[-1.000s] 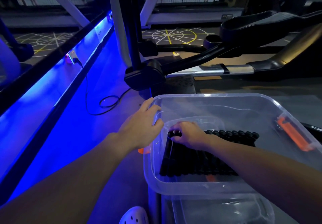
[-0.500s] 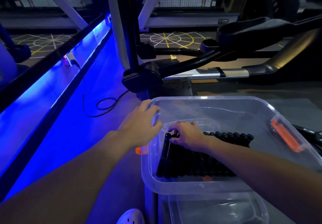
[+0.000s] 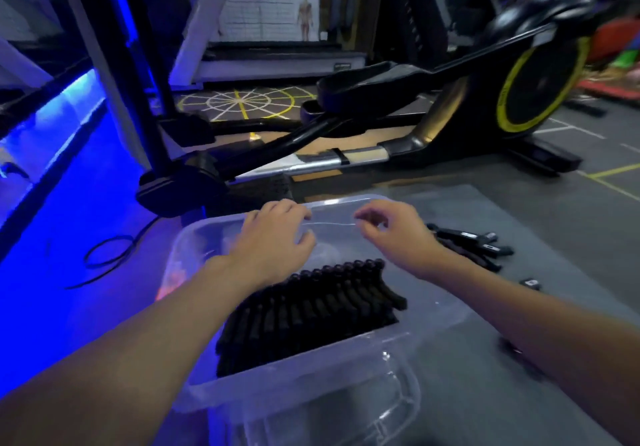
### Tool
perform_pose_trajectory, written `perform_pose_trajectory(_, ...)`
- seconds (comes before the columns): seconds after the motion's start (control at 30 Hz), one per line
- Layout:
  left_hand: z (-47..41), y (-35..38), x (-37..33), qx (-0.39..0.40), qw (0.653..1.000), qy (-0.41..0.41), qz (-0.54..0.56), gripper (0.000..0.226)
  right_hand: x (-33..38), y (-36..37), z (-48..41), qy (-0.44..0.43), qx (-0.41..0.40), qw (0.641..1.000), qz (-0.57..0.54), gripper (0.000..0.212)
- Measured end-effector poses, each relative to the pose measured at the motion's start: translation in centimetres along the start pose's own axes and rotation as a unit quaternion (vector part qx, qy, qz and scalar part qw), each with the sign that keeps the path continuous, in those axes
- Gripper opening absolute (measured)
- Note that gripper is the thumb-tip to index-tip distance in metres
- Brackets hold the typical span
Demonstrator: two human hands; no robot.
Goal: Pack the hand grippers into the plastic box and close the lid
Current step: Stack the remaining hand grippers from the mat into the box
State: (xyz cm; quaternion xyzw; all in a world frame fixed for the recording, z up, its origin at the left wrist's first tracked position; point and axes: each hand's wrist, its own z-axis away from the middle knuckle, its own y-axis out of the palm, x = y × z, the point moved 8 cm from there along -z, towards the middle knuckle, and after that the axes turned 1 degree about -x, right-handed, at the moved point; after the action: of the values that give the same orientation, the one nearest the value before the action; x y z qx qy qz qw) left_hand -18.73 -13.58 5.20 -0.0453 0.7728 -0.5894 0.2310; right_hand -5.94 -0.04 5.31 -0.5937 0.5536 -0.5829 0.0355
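Far left was just a blue-lit floor with a loose cable (image 3: 107, 255), irrelevant to the job. The plastic box (image 3: 183, 237) sat at centre on the near edge of a grey mat (image 3: 502, 210), lid off. A clear moulded piece tucked against its near wall was probably the lid (image 3: 346, 418), parked within reach for the closing step. The left hand (image 3: 273, 241) was over the box's far end with its fingers bent down at the far rim. With the motion blur I could not tell whether it gripped the rim or only hovered; my guess was that it was there to steady the box. Inside, the packed hand grippers (image 3: 304, 307) lay as one tight black row, side by side with their heads lined up. That fitted the most into the floor area and left the far end of the box free. The right hand (image 3: 391, 230) hung above the far right rim, clear of the plastic, fingers loosely curled with nothing in them. It looked set for the next pick. Right of it, the loose grippers (image 3: 467, 244) lay in a small pile on the mat just outside the box, not yet packed. A small dark piece (image 3: 530, 282) lay apart nearer the forearm; I could not identify it. Judgement: packing was mostly done, with the pile next and the lid last.
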Motion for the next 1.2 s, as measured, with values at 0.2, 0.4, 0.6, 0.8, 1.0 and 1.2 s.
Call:
perform_pose_trajectory(0.2,-2.7,3.6,-11.9,0.018,0.993,0.108,0.047,0.039,-11.0,-11.0,3.9,0.144,-0.204,0.968,-0.023,0.012)
perform_pose_trajectory(0.4,-2.8,8.4,-17.8,0.046,0.985,0.164,0.031,0.05,-21.8,-12.6,11.1,0.282,-0.196,0.939,-0.006,0.013)
perform_pose_trajectory(0.6,-3.1,10.5,-18.5,0.062,0.985,0.159,0.012,0.069,-28.8,-11.1,17.1,0.396,-0.088,0.912,0.054,0.024)
perform_pose_trajectory(0.8,-3.4,10.3,-18.7,0.064,0.983,0.167,0.024,0.065,-32.9,-8.5,19.9,0.442,-0.006,0.895,0.062,0.068)
perform_pose_trajectory(1.0,-3.4,10.5,-18.9,0.066,0.984,0.164,0.038,0.068,-33.4,-8.6,19.7,0.402,0.008,0.911,0.092,0.068)
perform_pose_trajectory(1.2,-3.3,10.5,-18.9,0.067,0.984,0.161,0.033,0.066,-33.2,-9.4,20.1,0.382,-0.035,0.92,0.08,0.063)
